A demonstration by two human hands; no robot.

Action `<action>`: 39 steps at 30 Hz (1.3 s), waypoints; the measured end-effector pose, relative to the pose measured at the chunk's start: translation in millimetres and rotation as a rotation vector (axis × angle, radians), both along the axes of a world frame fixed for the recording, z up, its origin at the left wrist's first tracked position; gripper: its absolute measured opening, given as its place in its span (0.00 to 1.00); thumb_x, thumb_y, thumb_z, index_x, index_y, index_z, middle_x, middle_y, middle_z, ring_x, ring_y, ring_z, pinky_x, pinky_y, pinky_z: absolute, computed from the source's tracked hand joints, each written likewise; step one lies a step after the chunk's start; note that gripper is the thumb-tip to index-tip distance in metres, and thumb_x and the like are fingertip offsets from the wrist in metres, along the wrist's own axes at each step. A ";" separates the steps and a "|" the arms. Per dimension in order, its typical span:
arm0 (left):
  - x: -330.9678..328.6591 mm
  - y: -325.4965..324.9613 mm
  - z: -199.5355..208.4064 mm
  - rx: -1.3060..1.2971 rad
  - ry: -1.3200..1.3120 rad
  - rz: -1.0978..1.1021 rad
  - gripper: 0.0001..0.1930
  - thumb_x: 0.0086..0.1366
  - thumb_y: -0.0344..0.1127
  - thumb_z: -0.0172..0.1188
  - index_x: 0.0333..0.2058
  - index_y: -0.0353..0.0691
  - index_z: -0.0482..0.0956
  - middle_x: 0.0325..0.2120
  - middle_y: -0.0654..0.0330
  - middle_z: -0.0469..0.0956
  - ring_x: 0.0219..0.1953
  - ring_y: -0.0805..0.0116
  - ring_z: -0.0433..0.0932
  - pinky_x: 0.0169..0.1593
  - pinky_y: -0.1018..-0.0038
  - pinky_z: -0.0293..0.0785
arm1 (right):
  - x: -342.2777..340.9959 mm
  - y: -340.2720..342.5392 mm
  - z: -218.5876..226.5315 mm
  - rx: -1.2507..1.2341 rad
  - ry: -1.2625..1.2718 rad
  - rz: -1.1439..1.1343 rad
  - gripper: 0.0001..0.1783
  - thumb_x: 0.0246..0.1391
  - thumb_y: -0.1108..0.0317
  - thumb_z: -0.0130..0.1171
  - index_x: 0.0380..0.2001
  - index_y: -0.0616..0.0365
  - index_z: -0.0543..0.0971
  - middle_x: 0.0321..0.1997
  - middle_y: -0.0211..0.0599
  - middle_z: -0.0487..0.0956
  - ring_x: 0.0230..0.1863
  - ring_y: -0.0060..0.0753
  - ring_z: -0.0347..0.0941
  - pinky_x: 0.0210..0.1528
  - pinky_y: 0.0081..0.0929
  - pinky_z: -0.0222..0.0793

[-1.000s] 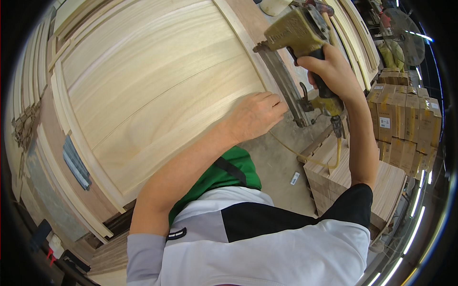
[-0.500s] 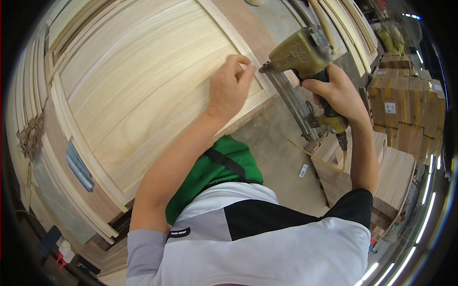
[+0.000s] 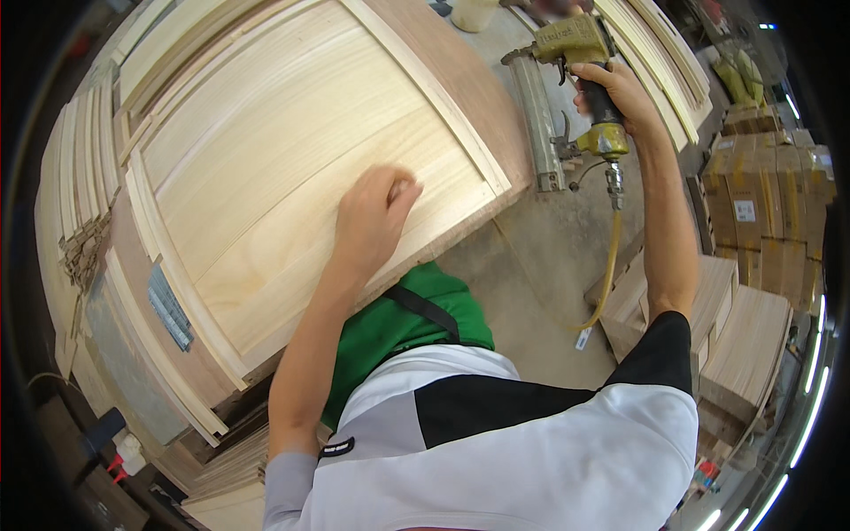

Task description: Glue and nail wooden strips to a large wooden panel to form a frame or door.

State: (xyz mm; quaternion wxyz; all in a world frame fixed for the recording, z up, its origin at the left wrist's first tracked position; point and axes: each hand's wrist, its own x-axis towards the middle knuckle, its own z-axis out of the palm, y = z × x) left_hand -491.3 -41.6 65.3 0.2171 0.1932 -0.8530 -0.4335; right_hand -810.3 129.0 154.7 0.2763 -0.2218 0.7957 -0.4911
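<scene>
My right hand (image 3: 627, 96) is wrapped round the black grip of a yellow-green pneumatic nail gun (image 3: 567, 41), raised to the right of the panel's corner. From the base of its grip hangs a yellow air hose (image 3: 613, 243). Below me lies a pale wooden panel (image 3: 292, 133) with a raised strip frame along its edges. Over its near right part is my left hand (image 3: 370, 221), its fingers curled closed and slightly smeared by motion. Whatever it may hold is hidden.
Blue-grey strips of nails (image 3: 168, 308) lie left of the panel. Stacked wooden slats (image 3: 88, 168) line the far left, more slats (image 3: 651, 66) the upper right. Wooden boards (image 3: 739, 345) are piled at right, near cardboard boxes (image 3: 766, 190). A pale tub (image 3: 475, 13) stands at the top.
The nail gun has moved up and away from the panel's corner in my right hand. My left hand has drawn back left and down, its fingers still curled.
</scene>
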 end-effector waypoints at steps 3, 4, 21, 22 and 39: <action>49.0 9.2 12.9 -0.043 -0.065 0.064 0.09 0.55 0.29 0.64 0.34 0.35 0.76 0.29 0.55 0.74 0.31 0.58 0.73 0.36 0.66 0.70 | -35.1 -9.8 -29.9 -0.091 -0.177 -0.034 0.16 0.54 0.63 0.63 0.35 0.65 0.73 0.26 0.37 0.75 0.21 0.26 0.77 0.21 0.19 0.79; 63.7 11.1 15.3 -0.095 -0.102 0.088 0.11 0.53 0.29 0.66 0.36 0.35 0.77 0.32 0.54 0.75 0.34 0.57 0.73 0.39 0.66 0.70 | -43.2 -15.3 -38.0 -0.128 -0.265 -0.067 0.16 0.54 0.63 0.63 0.35 0.65 0.73 0.26 0.38 0.76 0.21 0.26 0.77 0.21 0.19 0.79; 180.7 29.2 8.4 -0.278 -0.312 0.356 0.23 0.46 0.28 0.70 0.44 0.37 0.77 0.42 0.53 0.70 0.50 0.51 0.68 0.54 0.60 0.65 | 65.2 -10.9 -68.8 -0.011 0.714 0.066 0.23 0.56 0.62 0.57 0.51 0.65 0.73 0.49 0.47 0.77 0.48 0.39 0.75 0.52 0.31 0.68; 184.4 28.4 7.8 -0.294 -0.278 0.340 0.22 0.45 0.29 0.70 0.43 0.37 0.77 0.41 0.53 0.70 0.50 0.51 0.68 0.54 0.61 0.65 | 86.2 -18.5 -68.1 0.018 0.629 0.112 0.22 0.56 0.64 0.57 0.51 0.65 0.73 0.49 0.47 0.78 0.48 0.38 0.75 0.51 0.31 0.68; 215.8 1.3 76.1 -0.338 -0.174 0.536 0.25 0.46 0.38 0.71 0.44 0.37 0.77 0.42 0.54 0.71 0.50 0.52 0.68 0.56 0.62 0.65 | 125.8 -66.0 -21.9 0.411 0.525 0.341 0.31 0.61 0.56 0.51 0.57 0.74 0.67 0.50 0.61 0.75 0.49 0.46 0.74 0.54 0.33 0.65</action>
